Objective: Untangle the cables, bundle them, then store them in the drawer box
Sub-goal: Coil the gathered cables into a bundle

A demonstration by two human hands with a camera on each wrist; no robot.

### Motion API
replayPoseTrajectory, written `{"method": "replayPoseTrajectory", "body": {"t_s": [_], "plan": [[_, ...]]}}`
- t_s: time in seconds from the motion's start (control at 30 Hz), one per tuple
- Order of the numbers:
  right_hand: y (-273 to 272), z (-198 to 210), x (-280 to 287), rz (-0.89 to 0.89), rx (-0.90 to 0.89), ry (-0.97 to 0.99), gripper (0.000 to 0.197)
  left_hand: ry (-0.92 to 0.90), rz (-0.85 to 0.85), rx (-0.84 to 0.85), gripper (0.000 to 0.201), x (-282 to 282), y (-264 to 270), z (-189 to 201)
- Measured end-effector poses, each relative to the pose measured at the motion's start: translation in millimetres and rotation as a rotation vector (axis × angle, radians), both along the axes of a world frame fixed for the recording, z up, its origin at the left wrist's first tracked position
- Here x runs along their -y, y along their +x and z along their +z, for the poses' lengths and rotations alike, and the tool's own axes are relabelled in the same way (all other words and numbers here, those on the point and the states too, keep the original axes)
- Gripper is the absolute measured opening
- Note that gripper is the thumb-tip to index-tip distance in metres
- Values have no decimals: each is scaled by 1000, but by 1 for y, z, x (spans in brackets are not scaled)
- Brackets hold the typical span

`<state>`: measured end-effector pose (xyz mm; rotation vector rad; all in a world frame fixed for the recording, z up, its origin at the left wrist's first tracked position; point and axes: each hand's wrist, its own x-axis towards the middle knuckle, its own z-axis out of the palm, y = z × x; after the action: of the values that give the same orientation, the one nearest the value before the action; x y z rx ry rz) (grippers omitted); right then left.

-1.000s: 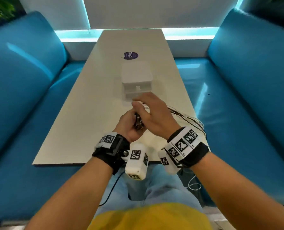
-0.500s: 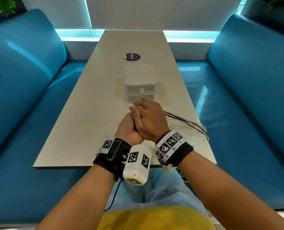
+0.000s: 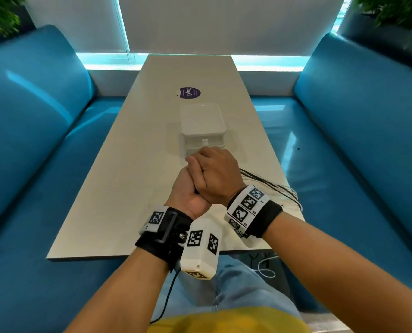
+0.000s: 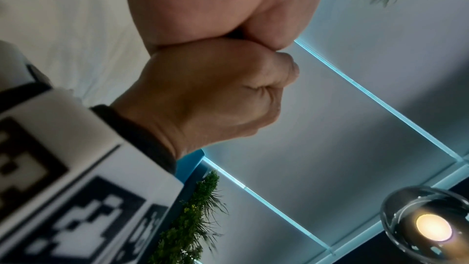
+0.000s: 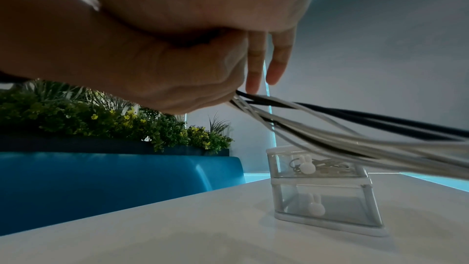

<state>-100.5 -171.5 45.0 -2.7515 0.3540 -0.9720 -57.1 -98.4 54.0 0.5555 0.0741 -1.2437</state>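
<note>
We sit at a pale desk (image 3: 133, 179) between blue sofas (image 3: 32, 131); our clasped hands' fingers (image 5: 256, 63) clamp the cables (image 5: 355, 140), hiding the bundle.

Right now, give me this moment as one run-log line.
stage: bundling | left hand: grips cables | right hand: wrapped over left, grip hidden | drawer box: drawers closed, top one holds cables

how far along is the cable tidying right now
Partway. The cables are gathered into one bunch, so untangling looks mostly done. In hand: the left hand and right hand are clasped together over the bunch, strands trailing off the table. Left: finishing the bundle and storing it in the drawer box, both drawers shut.
</note>
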Motion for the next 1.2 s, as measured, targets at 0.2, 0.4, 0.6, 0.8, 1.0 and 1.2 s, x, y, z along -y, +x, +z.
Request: {"method": "replayPoseTrajectory", "body": {"t_s": [0.2,0.4,0.6,0.8,1.0,1.2], "plan": [[-6,13,6,209,-172,470,42,162,-3,171,32,-3,10,-5],[-7,25,52,270,-462,756,48,234,-161,423,52,-17,12,2],[-24,39,61,238,-604,599,53,276,-370,669,41,-35,20,1],[-24,40,56,197,-452,821,63,369,-441,1262,19,-33,18,7],[-29,52,38,228,-189,1172,51,258,-369,1271,20,-16,7,5],[-29,59,33,128,10,1181,48,228,-381,1148,12,3,5,12]]}}
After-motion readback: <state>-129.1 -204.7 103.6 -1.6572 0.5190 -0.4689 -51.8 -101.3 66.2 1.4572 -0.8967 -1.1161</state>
